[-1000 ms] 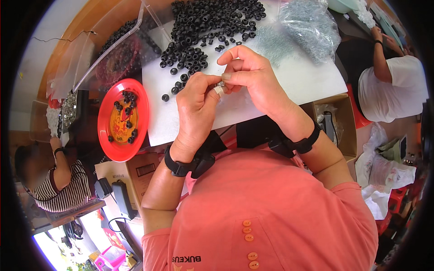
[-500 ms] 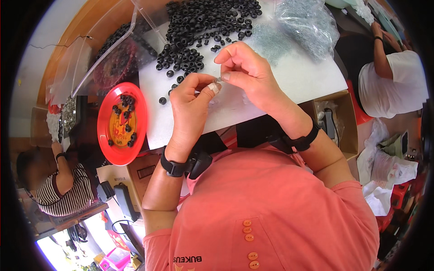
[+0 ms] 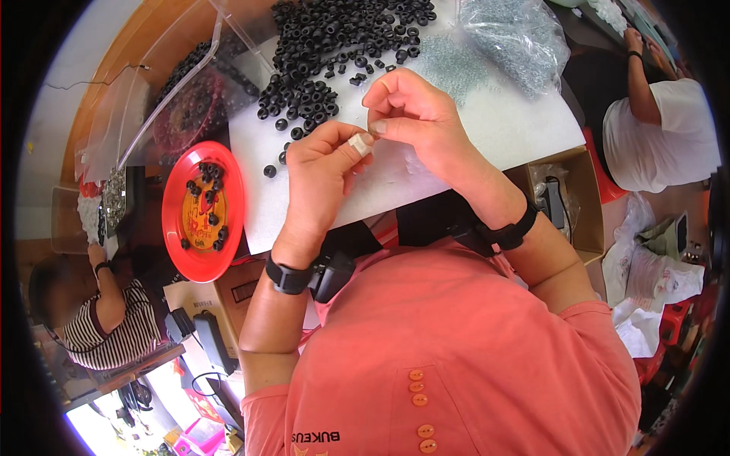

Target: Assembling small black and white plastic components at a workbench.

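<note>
Above the white work surface (image 3: 487,140), my two hands meet fingertip to fingertip. My left hand (image 3: 319,167) is closed in a pinch, with pale tape wrapped on its thumb. My right hand (image 3: 422,121) pinches thumb to forefinger right against it. Whatever sits between the fingertips is tiny and mostly hidden. Beyond my hands spreads a heap of small black ring-shaped parts (image 3: 323,42), with a few loose ones close to my left hand. Small grey-green metallic pieces (image 3: 452,64) lie scattered beyond my right hand, beside a clear plastic bag (image 3: 517,45) full of similar pieces.
A red oval plate (image 3: 173,243) holding several black parts stands at the left edge. Behind it is a clear plastic bin (image 3: 141,140). An open cardboard box (image 3: 589,205) sits at the right. Co-workers sit at far left (image 3: 114,319) and far right (image 3: 661,137).
My fingertips have drawn closer together, and the small greyish piece glimpsed between them before is now mostly covered. The hands stay in nearly the same place; the whole view has shifted slightly.
</note>
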A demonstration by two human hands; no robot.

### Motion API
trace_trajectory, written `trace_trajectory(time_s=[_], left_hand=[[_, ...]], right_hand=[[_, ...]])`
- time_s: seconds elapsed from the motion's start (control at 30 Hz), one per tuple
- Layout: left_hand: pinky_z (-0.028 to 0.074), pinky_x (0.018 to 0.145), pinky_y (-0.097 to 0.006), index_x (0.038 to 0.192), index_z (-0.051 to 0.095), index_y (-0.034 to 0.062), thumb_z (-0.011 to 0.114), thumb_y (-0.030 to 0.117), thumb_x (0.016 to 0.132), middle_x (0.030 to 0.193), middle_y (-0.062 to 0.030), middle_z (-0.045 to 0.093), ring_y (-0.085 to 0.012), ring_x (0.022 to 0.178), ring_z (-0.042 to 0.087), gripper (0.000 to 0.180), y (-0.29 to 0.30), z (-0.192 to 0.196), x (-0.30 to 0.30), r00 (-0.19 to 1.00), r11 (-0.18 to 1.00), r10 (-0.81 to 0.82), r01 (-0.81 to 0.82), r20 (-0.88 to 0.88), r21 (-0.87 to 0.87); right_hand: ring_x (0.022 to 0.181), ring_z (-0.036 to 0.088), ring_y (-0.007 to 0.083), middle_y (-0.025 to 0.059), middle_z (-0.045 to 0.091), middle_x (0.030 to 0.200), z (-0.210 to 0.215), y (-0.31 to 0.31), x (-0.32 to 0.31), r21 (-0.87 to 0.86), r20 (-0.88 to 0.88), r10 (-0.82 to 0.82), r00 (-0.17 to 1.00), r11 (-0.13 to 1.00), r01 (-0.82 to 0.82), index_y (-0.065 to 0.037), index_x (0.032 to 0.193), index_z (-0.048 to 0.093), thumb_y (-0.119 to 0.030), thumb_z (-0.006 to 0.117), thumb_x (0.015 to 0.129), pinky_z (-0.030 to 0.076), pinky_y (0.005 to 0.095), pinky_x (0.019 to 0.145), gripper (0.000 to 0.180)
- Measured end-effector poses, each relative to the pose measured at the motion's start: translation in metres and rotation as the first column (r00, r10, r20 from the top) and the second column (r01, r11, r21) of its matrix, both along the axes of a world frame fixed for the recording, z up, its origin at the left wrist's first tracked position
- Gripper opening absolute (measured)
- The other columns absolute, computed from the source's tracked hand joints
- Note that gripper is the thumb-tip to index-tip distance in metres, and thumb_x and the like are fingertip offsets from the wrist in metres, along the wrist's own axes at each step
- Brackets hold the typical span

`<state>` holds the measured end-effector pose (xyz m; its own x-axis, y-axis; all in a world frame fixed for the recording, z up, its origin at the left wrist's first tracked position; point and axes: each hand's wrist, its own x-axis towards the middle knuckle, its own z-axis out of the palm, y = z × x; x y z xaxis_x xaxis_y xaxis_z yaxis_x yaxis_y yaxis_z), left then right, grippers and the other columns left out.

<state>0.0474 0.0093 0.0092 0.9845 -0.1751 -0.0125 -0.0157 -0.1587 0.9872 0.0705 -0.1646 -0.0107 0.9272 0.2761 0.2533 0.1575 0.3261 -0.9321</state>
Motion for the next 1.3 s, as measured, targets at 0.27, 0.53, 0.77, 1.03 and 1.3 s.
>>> trace_trajectory(time_s=[0.27, 0.53, 0.77, 1.03, 1.3], left_hand=[[0.038, 0.047, -0.021, 0.096, 0.067, -0.0007, 0.063, 0.010, 0.094, 0.077, -0.0046, 0.065, -0.0081, 0.061, 0.055, 0.012, 0.000, 0.009, 0.000, 0.954, 0.956, -0.087, 0.000, -0.287, -0.292], [0.039, 0.053, -0.020, 0.096, 0.066, 0.0022, 0.063, 0.008, 0.094, 0.080, -0.0015, 0.064, -0.0074, 0.064, 0.053, 0.007, -0.004, -0.014, 0.004, 0.800, 0.948, -0.092, -0.111, 0.593, 0.297], [0.044, 0.050, -0.025, 0.094, 0.065, -0.0021, 0.061, 0.006, 0.093, 0.079, -0.0056, 0.065, -0.0135, 0.062, 0.057, 0.009, -0.007, 0.012, -0.001, 0.993, 0.996, -0.043, 0.034, -0.107, -0.081], [0.039, 0.043, -0.021, 0.093, 0.064, -0.0036, 0.059, 0.010, 0.094, 0.076, -0.0098, 0.065, -0.0115, 0.059, 0.057, 0.014, -0.006, 0.005, 0.000, 0.965, 0.944, -0.012, -0.076, -0.261, -0.322], [0.038, 0.044, -0.022, 0.096, 0.064, -0.0038, 0.061, 0.011, 0.089, 0.077, -0.0106, 0.065, -0.0124, 0.061, 0.058, 0.016, -0.002, 0.006, 0.000, 0.961, 0.930, -0.047, -0.057, -0.272, -0.363]], right_hand=[[0.082, 0.056, 0.0087, 0.0025, 0.058, 0.086, -0.001, -0.001, -0.004, 0.013, 0.128, -0.095, 0.987, 0.995, 0.095, -0.001, 0.105, 0.056, 0.003, 0.060, 0.086, 0.046, 0.0242, 0.075, 0.020], [0.079, 0.057, 0.0082, 0.0023, 0.061, 0.089, 0.006, 0.001, -0.006, -0.107, 0.047, -0.108, 0.993, 0.988, 0.113, -0.001, 0.103, 0.058, 0.001, 0.059, 0.088, 0.047, 0.0243, 0.071, 0.015], [0.081, 0.060, 0.0107, 0.0048, 0.062, 0.089, 0.006, -0.002, -0.006, -0.123, 0.192, -0.129, 0.973, 0.980, 0.155, -0.002, 0.104, 0.058, 0.002, 0.057, 0.088, 0.050, 0.0263, 0.072, 0.017], [0.087, 0.065, 0.0163, 0.0073, 0.064, 0.095, 0.004, -0.003, -0.006, -0.207, 0.348, -0.167, 0.923, 0.946, 0.249, -0.001, 0.106, 0.056, 0.004, 0.058, 0.088, 0.052, 0.0285, 0.081, 0.019], [0.085, 0.064, 0.0143, 0.0063, 0.064, 0.093, 0.004, -0.002, -0.010, -0.223, 0.450, -0.194, 0.871, 0.921, 0.321, -0.001, 0.104, 0.057, 0.004, 0.060, 0.087, 0.053, 0.0277, 0.080, 0.018]])
